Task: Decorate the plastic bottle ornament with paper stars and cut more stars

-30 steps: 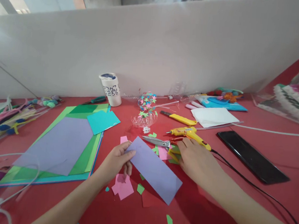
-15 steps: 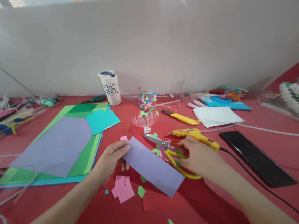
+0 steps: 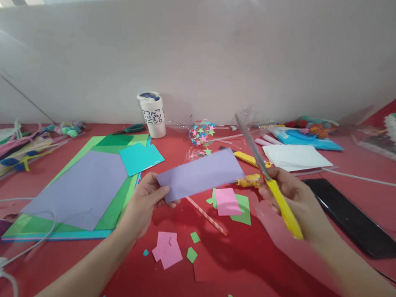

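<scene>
The left hand is partly closed in a pinch, thumb on top and fingers beneath, gripping the left end of a purple paper strip that slants up and away to its right. The right hand is curled around the yellow-handled scissors, whose blurred blades point up and leftward past the strip's far end. Beyond the left hand stands a white cup with bold dark lettering — its characters too distorted to read with certainty. Farther off past the right hand, a blue packet shows no print I can make out. A black phone lies to the right hand's right, its screen dark; a pink paper square lies between the hands, overlapping green paper.
</scene>
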The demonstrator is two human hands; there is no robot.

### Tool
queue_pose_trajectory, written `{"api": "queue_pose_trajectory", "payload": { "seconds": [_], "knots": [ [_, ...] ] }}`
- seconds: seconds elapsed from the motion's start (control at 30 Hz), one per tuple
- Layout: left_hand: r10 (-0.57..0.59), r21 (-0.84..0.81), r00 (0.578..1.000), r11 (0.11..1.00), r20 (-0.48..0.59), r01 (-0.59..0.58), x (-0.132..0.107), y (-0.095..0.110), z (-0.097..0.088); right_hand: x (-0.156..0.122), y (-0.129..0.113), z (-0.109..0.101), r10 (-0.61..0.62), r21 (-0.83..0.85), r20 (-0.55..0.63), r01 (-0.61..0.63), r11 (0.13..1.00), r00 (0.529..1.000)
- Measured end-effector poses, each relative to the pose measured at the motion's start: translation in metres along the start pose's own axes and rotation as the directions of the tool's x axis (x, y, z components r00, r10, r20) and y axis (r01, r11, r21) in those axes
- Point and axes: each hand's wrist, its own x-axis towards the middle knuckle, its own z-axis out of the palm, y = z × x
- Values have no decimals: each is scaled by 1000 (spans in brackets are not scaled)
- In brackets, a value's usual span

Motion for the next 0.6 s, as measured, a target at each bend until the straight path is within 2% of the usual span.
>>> {"api": "queue_pose_trajectory", "payload": {
  "seconds": [0.07, 0.13, 0.2, 0.27, 0.43, 0.6],
  "knots": [
    [-28, -91, 997, 996, -66, 22, 2, 0, -1, -7, -3, 1, -11, -29, 62, 12, 1000, 998],
    [-39, -156, 988, 988, -147, 16, 2, -1, -1, -14, -3, 6, -9, -193, 160, 41, 980, 987],
    [-31, -173, 979, 985, -201, -5, 2, 0, -2, -19, -2, 13, 29, -426, 271, 93, 900, 962],
    [1, -160, 976, 986, -216, -37, 1, 1, -2, -22, 0, 20, 91, -584, 358, 147, 798, 929],
    [129, -33, 976, 990, -174, -136, -4, 4, 1, -22, -1, 26, 173, -669, 468, 220, 710, 867],
    [193, -19, 960, 979, -204, -201, -6, 8, 1, -25, -5, 27, 232, -691, 473, 194, 697, 850]
  ]
}}
